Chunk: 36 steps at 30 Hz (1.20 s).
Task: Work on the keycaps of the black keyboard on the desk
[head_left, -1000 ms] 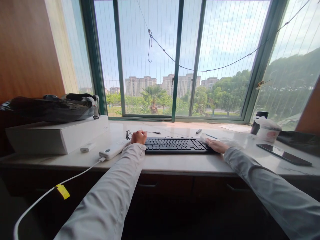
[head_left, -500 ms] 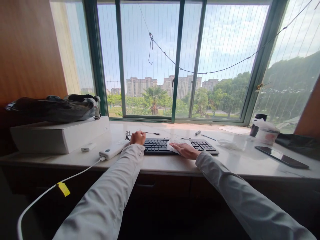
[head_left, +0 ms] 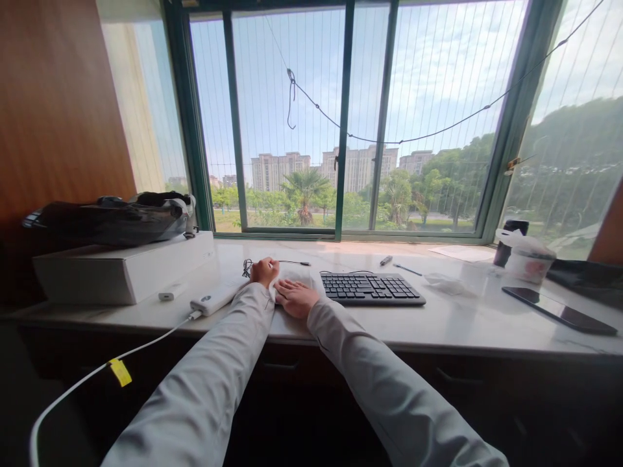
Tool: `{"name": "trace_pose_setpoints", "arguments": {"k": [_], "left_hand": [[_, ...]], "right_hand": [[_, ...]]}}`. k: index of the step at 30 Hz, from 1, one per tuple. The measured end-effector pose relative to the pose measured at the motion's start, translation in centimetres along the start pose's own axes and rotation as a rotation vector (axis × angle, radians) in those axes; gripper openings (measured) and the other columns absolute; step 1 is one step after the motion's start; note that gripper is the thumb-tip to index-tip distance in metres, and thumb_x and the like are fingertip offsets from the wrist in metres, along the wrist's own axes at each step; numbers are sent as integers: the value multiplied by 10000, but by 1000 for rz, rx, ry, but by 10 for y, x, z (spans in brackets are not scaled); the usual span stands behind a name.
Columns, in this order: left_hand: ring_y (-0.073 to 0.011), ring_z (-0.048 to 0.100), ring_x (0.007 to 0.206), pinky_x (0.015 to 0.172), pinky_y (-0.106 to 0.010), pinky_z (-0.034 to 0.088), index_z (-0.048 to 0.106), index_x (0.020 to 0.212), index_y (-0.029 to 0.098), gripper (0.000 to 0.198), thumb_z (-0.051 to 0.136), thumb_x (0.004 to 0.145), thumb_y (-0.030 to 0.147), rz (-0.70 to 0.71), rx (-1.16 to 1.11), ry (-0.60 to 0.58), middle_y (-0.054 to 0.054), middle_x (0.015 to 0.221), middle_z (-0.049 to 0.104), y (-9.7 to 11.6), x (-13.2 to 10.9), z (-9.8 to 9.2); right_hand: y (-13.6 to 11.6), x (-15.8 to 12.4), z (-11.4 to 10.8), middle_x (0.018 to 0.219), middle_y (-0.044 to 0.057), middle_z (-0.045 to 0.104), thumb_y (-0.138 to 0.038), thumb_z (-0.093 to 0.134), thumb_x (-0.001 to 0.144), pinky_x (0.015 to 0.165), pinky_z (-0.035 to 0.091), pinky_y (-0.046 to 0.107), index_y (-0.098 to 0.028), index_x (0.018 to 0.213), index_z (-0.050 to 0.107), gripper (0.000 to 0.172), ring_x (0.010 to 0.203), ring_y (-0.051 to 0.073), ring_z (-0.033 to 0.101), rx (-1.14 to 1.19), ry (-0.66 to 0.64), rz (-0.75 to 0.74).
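Right hand [head_left: 296, 298] shifted left, tissue [head_left: 298, 275] over keyboard [head_left: 374, 289], cable [head_left: 302, 263] behind

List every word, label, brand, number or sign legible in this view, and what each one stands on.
No text can be read.
Black rectangular plastic keyboard: any key markings too small to read.
Round white tub: reddish print too blurred to read.
Yellow rectangular tag: any writing too small to read.

Tissue [head_left: 294, 272] over L end of kybd [head_left: 372, 288], pwr bank [head_left: 221, 298] L, phone [head_left: 559, 311] R, window [head_left: 343, 123] behind.
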<state>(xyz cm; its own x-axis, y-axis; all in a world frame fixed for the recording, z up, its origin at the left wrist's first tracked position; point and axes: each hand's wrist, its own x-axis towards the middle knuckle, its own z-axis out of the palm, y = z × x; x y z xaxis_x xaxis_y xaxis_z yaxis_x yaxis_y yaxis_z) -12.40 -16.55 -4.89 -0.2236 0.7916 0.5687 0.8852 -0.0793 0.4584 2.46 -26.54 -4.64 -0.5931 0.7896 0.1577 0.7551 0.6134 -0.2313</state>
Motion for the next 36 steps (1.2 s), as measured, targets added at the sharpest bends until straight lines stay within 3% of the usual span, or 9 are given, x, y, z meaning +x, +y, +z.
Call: {"name": "trace_pose_setpoints", "arguments": {"k": [6,23,36], "left_hand": [[-217,628,794,683,-279,381,697,805,218,328,417,776,386,3,-8,7,-52,756,694,0,-3,-4],[-201,630,765,676,-276,375,680,746,226,318,408,782,386,46,-3,4,-47,727,686,-1,-5,-6],[-205,608,736,657,-279,359,679,726,229,311,415,773,386,86,20,-9,-37,697,671,2,-10,-10]], "right_hand": [[-3,4,8,1553,9,228,-414,281,943,1165,132,401,-249,1466,296,548,1427,157,171,-29,38,46],[-4,2,11,1541,51,267,-439,246,945,1153,151,418,-208,1469,301,575,1418,190,207,8,99,96],[44,-29,-5,1565,51,194,-487,188,959,1155,116,433,-227,1492,224,595,1431,186,152,-7,77,270]]}}
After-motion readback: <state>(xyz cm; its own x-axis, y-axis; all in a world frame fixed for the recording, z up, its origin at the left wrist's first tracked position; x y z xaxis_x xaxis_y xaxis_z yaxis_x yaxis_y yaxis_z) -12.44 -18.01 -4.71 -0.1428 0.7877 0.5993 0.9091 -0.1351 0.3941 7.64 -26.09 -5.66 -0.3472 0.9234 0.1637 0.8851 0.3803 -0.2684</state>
